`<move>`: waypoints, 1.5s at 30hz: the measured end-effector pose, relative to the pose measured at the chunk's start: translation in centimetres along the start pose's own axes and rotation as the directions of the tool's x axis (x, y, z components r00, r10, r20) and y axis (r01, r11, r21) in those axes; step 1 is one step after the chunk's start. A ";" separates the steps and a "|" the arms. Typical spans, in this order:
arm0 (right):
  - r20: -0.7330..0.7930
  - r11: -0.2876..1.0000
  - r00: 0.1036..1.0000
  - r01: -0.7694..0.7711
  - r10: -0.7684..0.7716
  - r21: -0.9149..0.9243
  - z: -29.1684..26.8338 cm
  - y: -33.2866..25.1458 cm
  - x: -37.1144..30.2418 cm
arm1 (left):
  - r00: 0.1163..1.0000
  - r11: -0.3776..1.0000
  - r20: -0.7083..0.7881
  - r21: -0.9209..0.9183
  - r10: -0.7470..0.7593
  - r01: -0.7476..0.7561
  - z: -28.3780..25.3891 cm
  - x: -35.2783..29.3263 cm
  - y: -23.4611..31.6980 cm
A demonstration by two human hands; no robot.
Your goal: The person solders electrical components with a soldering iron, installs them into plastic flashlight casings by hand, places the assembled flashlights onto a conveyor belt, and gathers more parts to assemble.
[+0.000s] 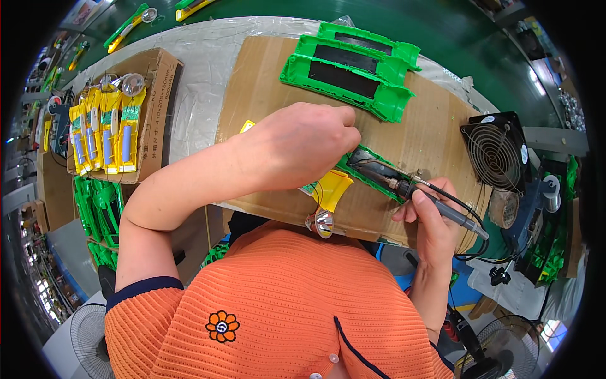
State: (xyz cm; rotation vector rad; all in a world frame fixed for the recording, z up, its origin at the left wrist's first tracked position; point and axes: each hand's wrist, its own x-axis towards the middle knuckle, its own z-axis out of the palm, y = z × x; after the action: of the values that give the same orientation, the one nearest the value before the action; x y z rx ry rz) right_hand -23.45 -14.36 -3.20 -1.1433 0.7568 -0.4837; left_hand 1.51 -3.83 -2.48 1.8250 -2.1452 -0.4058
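My right hand (435, 218) grips a soldering iron (447, 210) by its grey handle, with a thin metal tube and a black cable along it. The iron's tip points left over the dark panel inside a green plastic casing (368, 161) lying on the cardboard. My left hand (309, 145) is closed just above the casing's left end; what its fingers pinch is hidden from view. Below that hand, a yellow plastic piece (334, 188) pokes out, partly covered, and a round lamp reflector (322, 223) lies near the cardboard's front edge.
Several green casings (346, 77) with dark panels sit at the back of the cardboard sheet (252, 72). A black fan (497, 151) stands at right, near a solder spool (551, 184). At left, a cardboard box (165, 82) holds several yellow lamp units with batteries (126, 144).
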 end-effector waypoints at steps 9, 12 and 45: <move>-0.005 1.000 1.000 0.000 0.000 0.001 0.1 0.0 0.1 | 1.000 1.000 -0.004 0.004 0.008 -0.008 0.1 0.0 -0.1; -0.021 1.000 1.000 0.017 -0.017 -0.011 -0.2 0.2 0.0 | 1.000 1.000 0.004 0.003 0.005 -0.005 0.1 0.0 -0.1; -0.117 0.976 0.972 0.212 -0.205 0.053 -2.6 0.1 -1.5 | 0.997 0.999 -0.057 0.015 0.045 -0.044 -2.2 -0.2 0.4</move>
State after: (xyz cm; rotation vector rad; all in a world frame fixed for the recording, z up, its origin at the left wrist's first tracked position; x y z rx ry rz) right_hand -26.43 -14.88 -3.45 -1.1479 0.7145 -0.7491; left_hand 2.00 -3.57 -0.32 1.7705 -2.1507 -0.3259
